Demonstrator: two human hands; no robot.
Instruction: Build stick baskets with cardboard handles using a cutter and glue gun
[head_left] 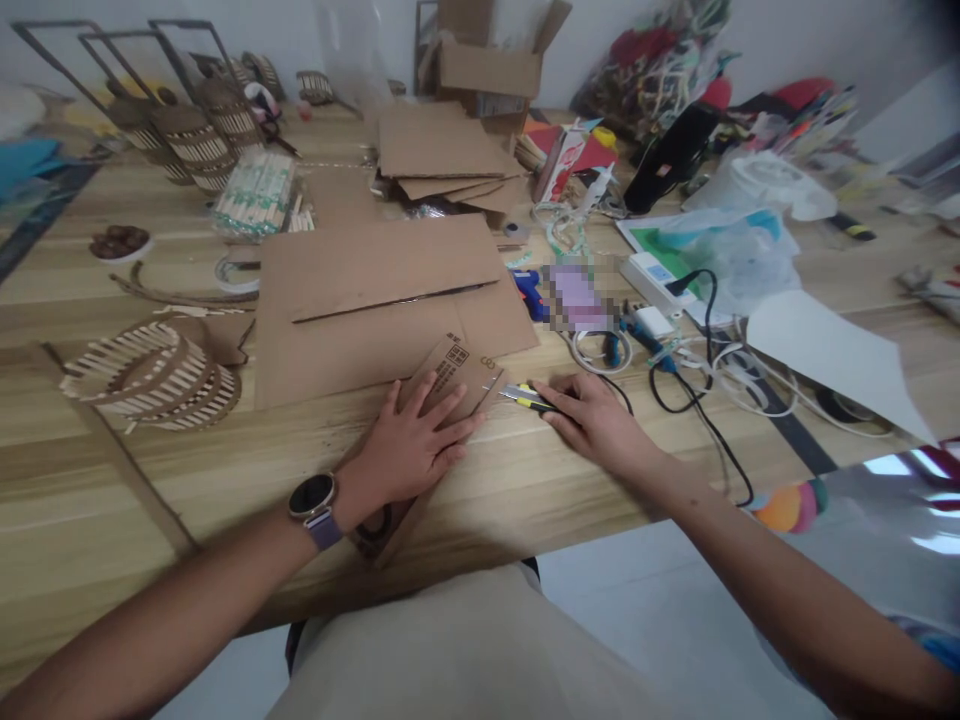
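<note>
Pressing printed cardboard point(470, 368) onto table point(525, 500) with left hand point(416, 445), open, fingers spread, clasping nothing; probably steadying against slip. Holding cutter point(526, 397) in closed right hand point(600, 420), with blade toward the cardboard's right corner, likely for control. Beyond: brown balls point(120, 241) in white dish point(142, 251); sticks point(259, 190) in clear bag point(223, 216); open box point(491, 70), with contents unclear.

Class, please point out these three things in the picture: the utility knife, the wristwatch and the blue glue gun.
Utility knife point(532, 399): head view, on the yellow-and-black handle.
Wristwatch point(312, 495): head view, on the round dark dial.
Blue glue gun point(531, 297): head view, on its body.
</note>
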